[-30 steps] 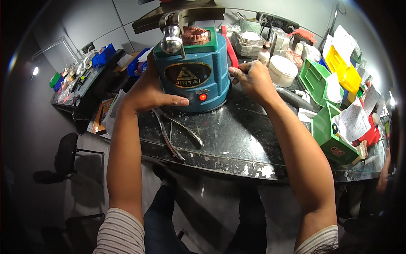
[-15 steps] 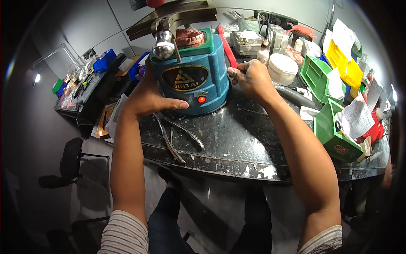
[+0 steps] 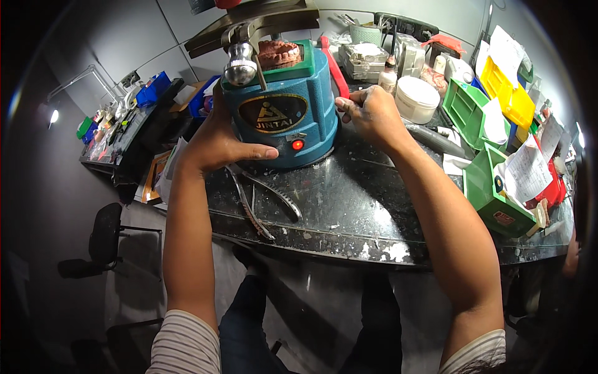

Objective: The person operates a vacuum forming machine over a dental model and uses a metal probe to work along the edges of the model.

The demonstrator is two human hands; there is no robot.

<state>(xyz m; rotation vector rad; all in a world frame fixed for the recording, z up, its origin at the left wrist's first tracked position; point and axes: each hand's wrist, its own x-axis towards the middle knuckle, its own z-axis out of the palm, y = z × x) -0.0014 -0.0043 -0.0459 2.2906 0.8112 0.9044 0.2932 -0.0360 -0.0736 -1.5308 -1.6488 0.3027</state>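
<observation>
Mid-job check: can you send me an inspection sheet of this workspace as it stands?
Surface: black bench top, flecked with white.
Job's things: blue machine, red indicator lit; dental model on its green top.
Clutter: metal tool with splayed handles in front; white tub, green bins and papers at right.
Hands: left hand against the machine, thumb across its front; right hand at the red handle.
Cables: nothing seen clearly.
Surroundings: black chair and second bench at left.
</observation>
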